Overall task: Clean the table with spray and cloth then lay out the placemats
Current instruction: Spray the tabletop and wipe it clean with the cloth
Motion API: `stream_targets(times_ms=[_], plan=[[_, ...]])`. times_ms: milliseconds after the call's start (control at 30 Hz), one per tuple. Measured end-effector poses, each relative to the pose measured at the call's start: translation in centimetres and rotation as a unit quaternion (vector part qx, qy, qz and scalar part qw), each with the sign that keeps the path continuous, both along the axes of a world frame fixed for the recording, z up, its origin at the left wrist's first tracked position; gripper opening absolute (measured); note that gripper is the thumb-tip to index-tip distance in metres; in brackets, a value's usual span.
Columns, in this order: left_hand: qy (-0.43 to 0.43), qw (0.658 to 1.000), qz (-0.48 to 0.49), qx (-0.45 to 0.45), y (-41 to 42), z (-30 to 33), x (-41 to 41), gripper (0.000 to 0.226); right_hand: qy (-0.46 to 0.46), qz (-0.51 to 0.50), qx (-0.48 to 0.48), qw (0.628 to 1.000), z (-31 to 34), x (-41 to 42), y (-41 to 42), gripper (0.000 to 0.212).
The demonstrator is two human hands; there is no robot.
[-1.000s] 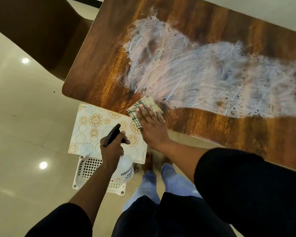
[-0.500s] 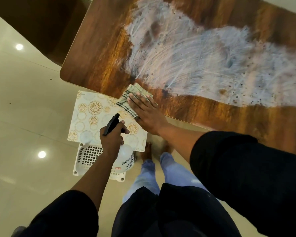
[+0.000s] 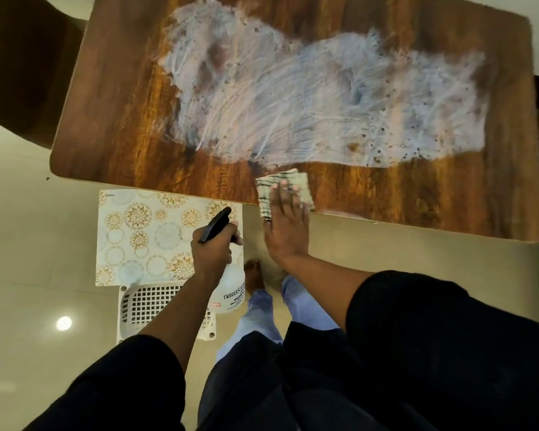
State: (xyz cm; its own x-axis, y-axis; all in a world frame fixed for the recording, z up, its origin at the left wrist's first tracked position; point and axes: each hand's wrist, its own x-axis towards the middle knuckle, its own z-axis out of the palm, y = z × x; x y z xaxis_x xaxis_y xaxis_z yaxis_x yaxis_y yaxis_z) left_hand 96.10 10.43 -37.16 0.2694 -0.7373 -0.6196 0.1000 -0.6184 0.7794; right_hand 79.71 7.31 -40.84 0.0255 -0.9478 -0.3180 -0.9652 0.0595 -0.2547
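Your right hand (image 3: 285,227) lies flat, fingers straight, pressing the cloth (image 3: 285,189) onto the table (image 3: 112,126) at the near edge, approx 6 o'clock of the top. Cloth's soft & thin, prob damp: it'll bunch if you pinch it, so keep the palm spread on top and push. Part of it overhangs the edge; mind it doesn't slide off. Left hand (image 3: 212,248) is curled round the neck of the spray bottle (image 3: 229,289), held off the table at 7 o'clock; smooth plastic, looks light, grip at the neck. Placemats (image 3: 143,234) sit on a white basket (image 3: 143,306) below, stiff sheets, lift by an edge. Smeared residue (image 3: 308,94) spans 10 to 3 o'clock; lots of open top for long strokes.
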Motion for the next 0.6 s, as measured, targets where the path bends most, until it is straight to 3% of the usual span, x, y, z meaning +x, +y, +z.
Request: stream_targets(times_ms=[133, 267, 433, 600], plan=[[-0.029, 0.999, -0.014, 0.0, -0.8, 0.0, -1.1, 0.028, -0.031, 0.191, -0.031, 0.981, 0.2, -0.9, -1.4, 0.077], [-0.049, 0.997, -0.059, -0.01, -1.1, 0.0, -2.9, 0.027, -0.022, 0.273, -0.058, 0.96, -0.9, -5.4, -1.3, 0.077], [-0.043, 0.991, -0.125, -0.009, -1.9, -0.8, -6.4, 0.025, -0.012, 0.148, -0.076, 0.986, -1.5, -13.5, 2.3, 0.081], [-0.103, 0.98, -0.165, 0.036, -1.7, -1.3, -10.1, 0.036, 0.007, -0.113, -0.035, 0.993, -1.7, -21.6, 5.4, 0.084]])
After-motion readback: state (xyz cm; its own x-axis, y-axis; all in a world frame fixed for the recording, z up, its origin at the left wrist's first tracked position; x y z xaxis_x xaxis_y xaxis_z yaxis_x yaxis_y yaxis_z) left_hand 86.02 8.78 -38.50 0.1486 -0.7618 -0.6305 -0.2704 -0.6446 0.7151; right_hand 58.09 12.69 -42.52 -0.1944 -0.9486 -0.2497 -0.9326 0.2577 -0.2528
